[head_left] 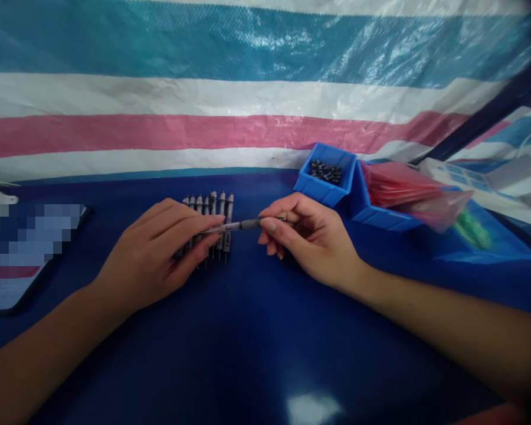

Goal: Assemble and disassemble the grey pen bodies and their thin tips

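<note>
A slim pen (235, 226) with a clear barrel and dark grip is held nearly level between my two hands. My left hand (159, 251) pinches its barrel end between thumb and fingers. At the other end, the thumb and index finger of my right hand (312, 239) are closed on the tip part, where a small metallic piece shows past the fingers. Behind and partly under my left hand, several similar pens (229, 218) lie side by side on the blue table (230, 348); my left hand hides some of them.
Beyond my right hand stands a blue bin (323, 192) of small black parts. Beside it, another blue bin (380, 218) holds pink plastic bags (402, 186), and a third bin (504, 251) has something green. A tablet-like device (17, 295) lies at left. A striped plastic sheet (203, 94) hangs behind.
</note>
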`<state>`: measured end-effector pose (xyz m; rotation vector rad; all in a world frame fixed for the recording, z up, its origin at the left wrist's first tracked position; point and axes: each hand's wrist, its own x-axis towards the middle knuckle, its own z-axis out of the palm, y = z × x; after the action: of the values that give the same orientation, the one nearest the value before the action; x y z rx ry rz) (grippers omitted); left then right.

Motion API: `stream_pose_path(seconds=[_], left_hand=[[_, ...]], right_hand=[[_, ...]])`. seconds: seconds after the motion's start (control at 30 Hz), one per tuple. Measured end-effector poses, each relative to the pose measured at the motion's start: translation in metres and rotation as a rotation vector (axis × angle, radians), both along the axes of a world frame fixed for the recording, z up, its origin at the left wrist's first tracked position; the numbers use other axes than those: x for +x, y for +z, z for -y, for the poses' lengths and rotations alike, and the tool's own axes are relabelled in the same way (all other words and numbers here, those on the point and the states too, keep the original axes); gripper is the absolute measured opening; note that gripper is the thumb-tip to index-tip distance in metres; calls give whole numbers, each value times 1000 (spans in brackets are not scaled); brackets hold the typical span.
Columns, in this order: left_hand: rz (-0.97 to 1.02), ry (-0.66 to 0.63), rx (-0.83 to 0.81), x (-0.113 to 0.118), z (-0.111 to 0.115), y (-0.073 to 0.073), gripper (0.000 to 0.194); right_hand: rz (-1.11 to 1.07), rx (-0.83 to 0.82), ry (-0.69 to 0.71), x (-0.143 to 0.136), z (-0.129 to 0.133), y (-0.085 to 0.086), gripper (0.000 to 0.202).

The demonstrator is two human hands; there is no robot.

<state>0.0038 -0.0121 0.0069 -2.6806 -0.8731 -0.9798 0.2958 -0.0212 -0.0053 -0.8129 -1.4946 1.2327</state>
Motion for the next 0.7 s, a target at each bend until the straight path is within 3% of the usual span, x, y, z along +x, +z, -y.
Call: stream_pose_path(seconds=[0.2, 0.43, 0.7], left_hand=[[-151, -76, 77, 0, 11, -1, 51], [-133, -74, 52, 8, 9, -3, 27], [-121, -69, 15, 11, 11, -7, 25]], right_hand=[[120, 126, 62, 2, 10, 2, 14], [191, 169, 65, 5, 11, 2, 10], [234, 257, 57, 5, 12, 2, 14]])
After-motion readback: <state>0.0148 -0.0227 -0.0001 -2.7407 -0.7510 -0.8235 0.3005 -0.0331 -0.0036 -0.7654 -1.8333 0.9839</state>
